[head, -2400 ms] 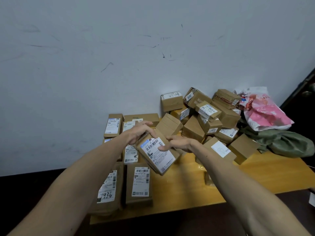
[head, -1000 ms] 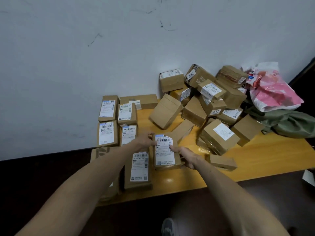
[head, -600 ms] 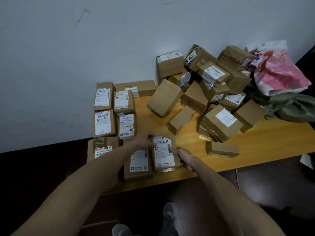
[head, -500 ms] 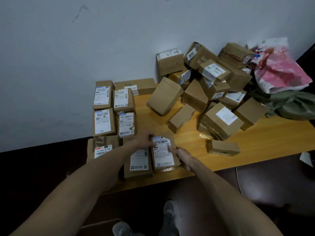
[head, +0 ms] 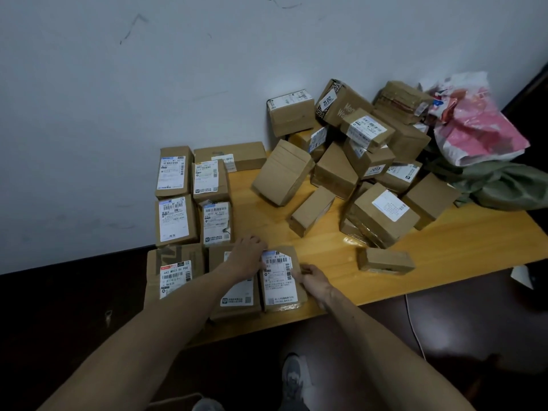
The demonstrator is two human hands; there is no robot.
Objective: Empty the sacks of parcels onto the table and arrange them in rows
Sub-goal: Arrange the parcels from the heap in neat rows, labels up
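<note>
Place: I work in a parcel sorting room.
Signs: labelled boxes (head: 367, 134) heaped on my table (head: 326, 250), sacks (head: 504, 185) beside them, bare scuffed wall (head: 178, 69).

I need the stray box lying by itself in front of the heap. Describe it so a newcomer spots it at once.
On the table, look just in front of the heap against the wall, toward the near edge. The stray box lies flat there, right of the parcel the right hand holds. Unlike its neighbours it is low, unstacked and shows no label.
</note>
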